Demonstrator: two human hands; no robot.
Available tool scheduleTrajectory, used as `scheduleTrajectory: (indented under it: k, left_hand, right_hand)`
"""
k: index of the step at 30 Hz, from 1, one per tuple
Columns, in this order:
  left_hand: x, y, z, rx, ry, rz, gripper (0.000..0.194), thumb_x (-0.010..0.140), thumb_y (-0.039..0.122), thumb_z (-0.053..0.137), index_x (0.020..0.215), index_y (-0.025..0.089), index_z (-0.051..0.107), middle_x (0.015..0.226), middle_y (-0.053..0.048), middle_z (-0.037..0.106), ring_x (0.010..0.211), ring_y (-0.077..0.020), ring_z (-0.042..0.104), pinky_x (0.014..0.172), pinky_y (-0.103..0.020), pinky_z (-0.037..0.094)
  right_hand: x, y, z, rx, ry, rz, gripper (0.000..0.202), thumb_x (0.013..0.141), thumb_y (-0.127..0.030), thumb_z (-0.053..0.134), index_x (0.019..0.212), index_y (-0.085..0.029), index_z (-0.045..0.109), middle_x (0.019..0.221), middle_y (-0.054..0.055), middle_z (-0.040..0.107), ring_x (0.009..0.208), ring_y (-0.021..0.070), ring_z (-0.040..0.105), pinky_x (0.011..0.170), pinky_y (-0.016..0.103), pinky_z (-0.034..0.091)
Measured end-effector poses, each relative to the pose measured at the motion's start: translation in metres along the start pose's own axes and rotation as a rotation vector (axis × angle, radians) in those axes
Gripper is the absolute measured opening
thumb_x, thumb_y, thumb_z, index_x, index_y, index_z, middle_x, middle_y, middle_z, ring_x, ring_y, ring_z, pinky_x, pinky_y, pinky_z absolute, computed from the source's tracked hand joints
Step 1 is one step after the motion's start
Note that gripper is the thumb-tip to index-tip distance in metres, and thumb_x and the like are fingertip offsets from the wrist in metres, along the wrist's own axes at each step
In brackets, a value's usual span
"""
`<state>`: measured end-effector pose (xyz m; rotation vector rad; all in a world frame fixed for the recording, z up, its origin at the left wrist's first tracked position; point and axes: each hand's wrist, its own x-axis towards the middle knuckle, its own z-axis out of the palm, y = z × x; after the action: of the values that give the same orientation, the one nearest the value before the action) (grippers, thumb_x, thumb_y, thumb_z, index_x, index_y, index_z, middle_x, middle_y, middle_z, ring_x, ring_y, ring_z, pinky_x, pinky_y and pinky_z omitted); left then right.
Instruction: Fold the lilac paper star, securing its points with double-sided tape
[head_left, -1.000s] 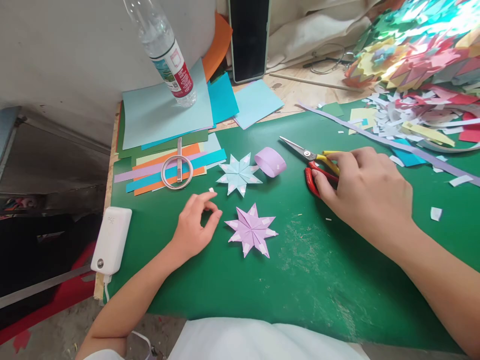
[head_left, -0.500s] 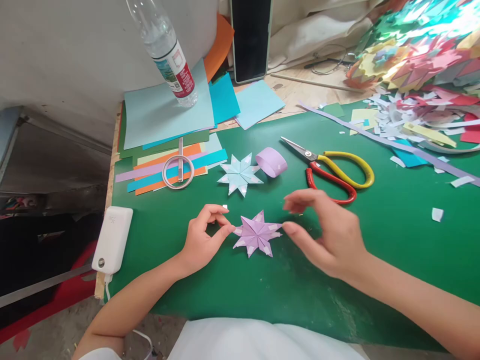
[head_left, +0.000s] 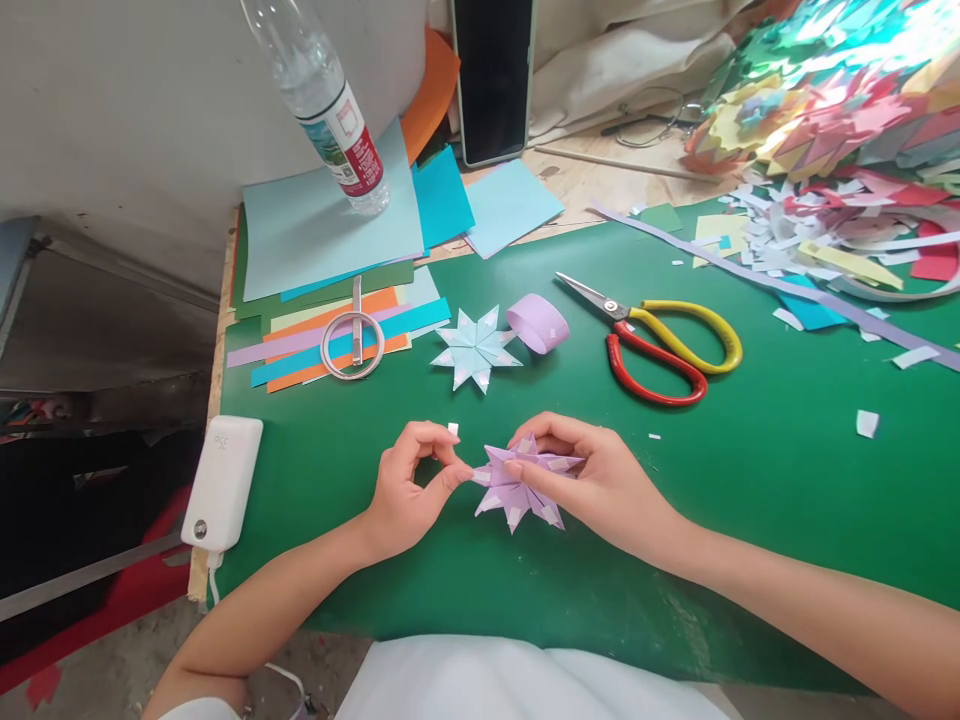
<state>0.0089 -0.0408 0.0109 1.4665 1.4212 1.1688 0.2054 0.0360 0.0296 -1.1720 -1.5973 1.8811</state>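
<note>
Red- and yellow-handled scissors [head_left: 660, 340] lie on the green table mat [head_left: 750, 500], near a lilac paper loop [head_left: 538, 322] and a pale blue paper star [head_left: 475, 347]. A clear plastic bottle [head_left: 324, 100] stands on stacked coloured sheets [head_left: 330, 230]. A white power bank [head_left: 222, 482] sits at the mat's left edge, paper scraps [head_left: 825, 230] at far right.

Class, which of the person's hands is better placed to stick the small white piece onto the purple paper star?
Probably left: the left hand pinches the white piece beside the purple star, which the right hand grips.
</note>
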Motion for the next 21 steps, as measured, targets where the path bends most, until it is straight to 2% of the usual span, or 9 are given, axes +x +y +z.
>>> scheduleTrajectory:
  k: [2,5,7,12,16,21]
  left_hand:
    - [0.001,0.000,-0.001,0.082,0.009,0.064,0.017,0.088,0.023,0.064,0.102,0.023,0.053,0.074,0.002,0.060,0.073,-0.0119,0.058,0.073,-0.027,0.050]
    - [0.002,0.002,-0.002,0.298,0.104,0.199,0.010,0.089,0.028,0.061,0.097,0.022,0.058,0.095,-0.005,0.056,0.090,-0.0174,0.056,0.078,-0.033,0.050]
    - [0.003,0.005,-0.003,0.412,0.150,0.297,0.004,0.088,0.023,0.060,0.092,0.022,0.061,0.103,-0.006,0.053,0.095,-0.0181,0.055,0.078,-0.033,0.050]
    - [0.004,0.012,-0.004,0.470,0.082,0.538,0.016,0.082,0.008,0.066,0.087,0.023,0.062,0.082,-0.001,0.064,0.083,-0.0160,0.051,0.072,-0.029,0.048]
    - [0.004,0.013,0.000,0.403,0.041,0.484,0.015,0.083,0.010,0.067,0.088,0.024,0.065,0.080,0.000,0.071,0.080,-0.0163,0.052,0.069,-0.030,0.048]
    - [0.004,0.012,0.006,0.293,0.061,0.360,0.013,0.085,0.012,0.067,0.089,0.025,0.068,0.078,0.001,0.075,0.070,-0.0130,0.058,0.065,-0.030,0.048]
  right_hand:
    - [0.000,0.000,0.000,0.013,0.000,-0.001,0.021,0.078,-0.038,0.067,0.078,-0.018,0.061,0.069,0.000,0.064,0.058,0.0109,0.057,0.049,0.021,0.043]
    - [-0.001,0.002,-0.001,0.008,-0.006,-0.007,0.021,0.078,-0.038,0.067,0.077,-0.019,0.058,0.068,-0.001,0.063,0.057,0.0102,0.055,0.048,0.021,0.042]
    - [0.000,0.004,-0.002,-0.010,-0.007,-0.019,0.021,0.079,-0.038,0.067,0.076,-0.019,0.057,0.068,-0.001,0.062,0.057,0.0095,0.054,0.049,0.020,0.042]
    - [0.001,0.004,-0.003,-0.068,-0.006,-0.063,0.019,0.079,-0.035,0.065,0.075,-0.019,0.055,0.066,-0.002,0.059,0.057,0.0085,0.052,0.049,0.020,0.041]
    - [0.000,0.004,0.000,-0.093,0.002,-0.087,0.018,0.080,-0.033,0.063,0.074,-0.019,0.055,0.066,-0.002,0.059,0.056,0.0086,0.051,0.049,0.020,0.041]
    - [-0.002,0.005,0.002,-0.141,-0.010,-0.087,0.017,0.081,-0.034,0.062,0.075,-0.020,0.055,0.066,-0.002,0.061,0.057,0.0097,0.053,0.050,0.021,0.041]
